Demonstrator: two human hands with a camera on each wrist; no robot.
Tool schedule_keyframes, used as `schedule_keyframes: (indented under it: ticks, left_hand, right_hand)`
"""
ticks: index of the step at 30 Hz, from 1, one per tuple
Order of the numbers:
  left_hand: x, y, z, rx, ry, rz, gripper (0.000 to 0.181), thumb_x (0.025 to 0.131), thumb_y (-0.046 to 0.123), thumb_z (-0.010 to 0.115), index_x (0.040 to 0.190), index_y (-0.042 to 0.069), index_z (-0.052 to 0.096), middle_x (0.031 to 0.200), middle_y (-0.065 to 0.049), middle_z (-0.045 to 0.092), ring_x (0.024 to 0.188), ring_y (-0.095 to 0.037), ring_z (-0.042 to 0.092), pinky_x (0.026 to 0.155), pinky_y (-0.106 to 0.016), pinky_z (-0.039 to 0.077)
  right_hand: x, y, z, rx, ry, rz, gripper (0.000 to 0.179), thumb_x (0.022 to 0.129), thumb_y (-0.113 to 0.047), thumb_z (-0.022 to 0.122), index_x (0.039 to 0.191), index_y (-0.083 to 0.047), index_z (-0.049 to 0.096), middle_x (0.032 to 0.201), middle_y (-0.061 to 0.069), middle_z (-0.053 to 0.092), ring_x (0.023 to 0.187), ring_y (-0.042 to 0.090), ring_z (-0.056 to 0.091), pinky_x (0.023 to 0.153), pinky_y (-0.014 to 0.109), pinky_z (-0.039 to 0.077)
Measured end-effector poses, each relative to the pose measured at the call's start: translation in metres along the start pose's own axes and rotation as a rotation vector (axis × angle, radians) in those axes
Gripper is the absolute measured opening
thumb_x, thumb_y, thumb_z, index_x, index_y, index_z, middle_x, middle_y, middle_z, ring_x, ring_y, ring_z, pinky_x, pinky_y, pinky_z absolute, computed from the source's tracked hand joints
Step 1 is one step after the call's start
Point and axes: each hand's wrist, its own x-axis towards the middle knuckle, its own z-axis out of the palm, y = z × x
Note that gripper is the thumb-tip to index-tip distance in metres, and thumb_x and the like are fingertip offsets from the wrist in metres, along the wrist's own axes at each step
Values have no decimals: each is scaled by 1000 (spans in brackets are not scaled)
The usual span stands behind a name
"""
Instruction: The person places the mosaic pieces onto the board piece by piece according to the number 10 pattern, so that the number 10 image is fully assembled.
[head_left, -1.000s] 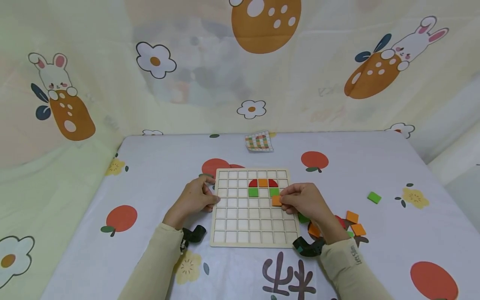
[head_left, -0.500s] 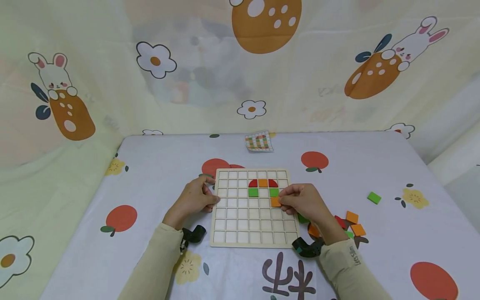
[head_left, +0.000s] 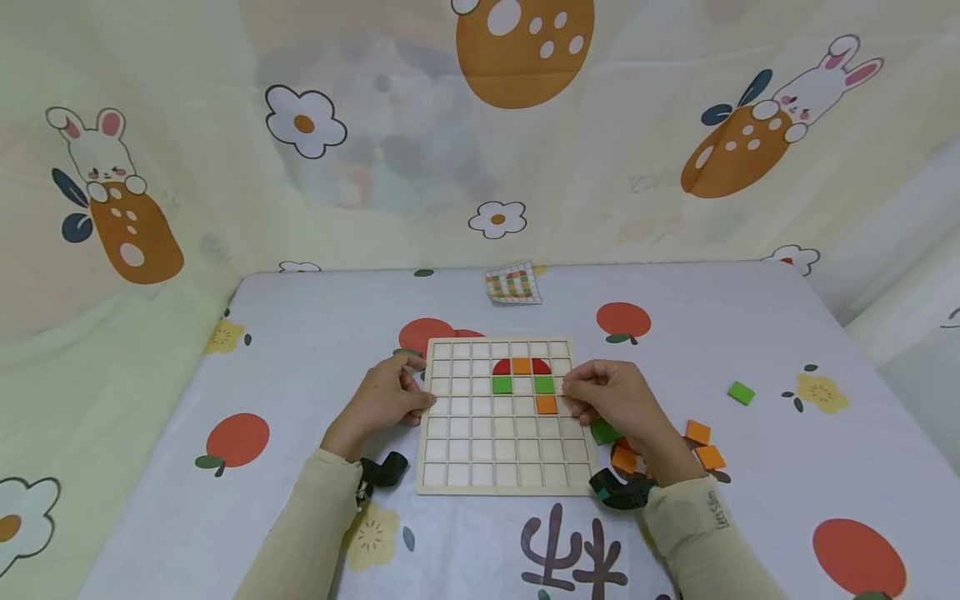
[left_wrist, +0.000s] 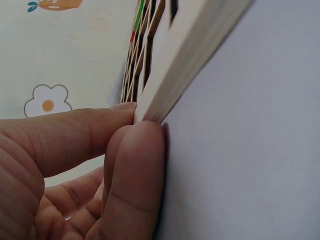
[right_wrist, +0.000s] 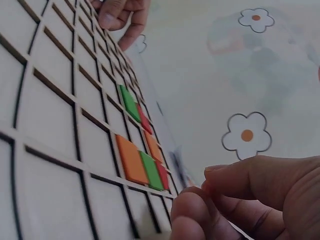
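A pale wooden grid board (head_left: 461, 429) lies flat on the table. My left hand (head_left: 378, 400) touches its left edge; in the left wrist view the forefinger and thumb (left_wrist: 137, 170) lie straight against the rim. The lowest filled cell holds an orange square tile (head_left: 547, 405), under a green tile (head_left: 543, 385). Another green tile (head_left: 502, 385) is two cells left, and an orange tile (head_left: 521, 366) sits between two red quarter-round pieces above. Just right of the board is my right hand (head_left: 611, 400), fingers curled, thumb close to forefinger; nothing shows between them.
Several loose orange and green tiles (head_left: 698, 432) lie right of the board, partly hidden by the right forearm. A single green tile (head_left: 741, 393) lies farther right. A small card with a coloured grid pattern (head_left: 513, 284) is at the table's back.
The right hand has let go of the orange tile and moved slightly right; the tile now lies in its cell. The left hand stays at the board's edge.
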Motion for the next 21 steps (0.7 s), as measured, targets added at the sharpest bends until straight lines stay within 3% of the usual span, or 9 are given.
schedule_keyframes:
  ticks: [10, 15, 21]
  left_hand:
    - [0, 0, 0, -2, 4, -15, 56, 88, 4, 83, 137, 4, 55, 86, -12, 61, 62, -18, 67, 59, -29, 61]
    - [-1, 1, 0, -5, 0, -14, 55, 88, 4, 83, 136, 3, 55, 86, -12, 62, 61, -18, 67, 59, -29, 61]
    - [-1, 1, 1, 1, 1, -4, 55, 88, 3, 83, 136, 3, 56, 85, -12, 61, 60, -17, 67, 58, -29, 61]
  right_hand:
    - [-8, 0, -28, -121, 50, 43, 26, 103, -21, 66, 115, 1, 70, 89, 8, 69, 76, 20, 63, 65, 29, 60]
    - [-12, 4, -32, -258, 51, 59, 25, 100, -20, 70, 112, 1, 71, 88, 8, 68, 78, 22, 60, 64, 28, 57]
    - [-15, 10, -33, -421, -4, 52, 29, 90, -16, 77, 114, 0, 73, 79, 7, 59, 74, 22, 54, 60, 30, 45]
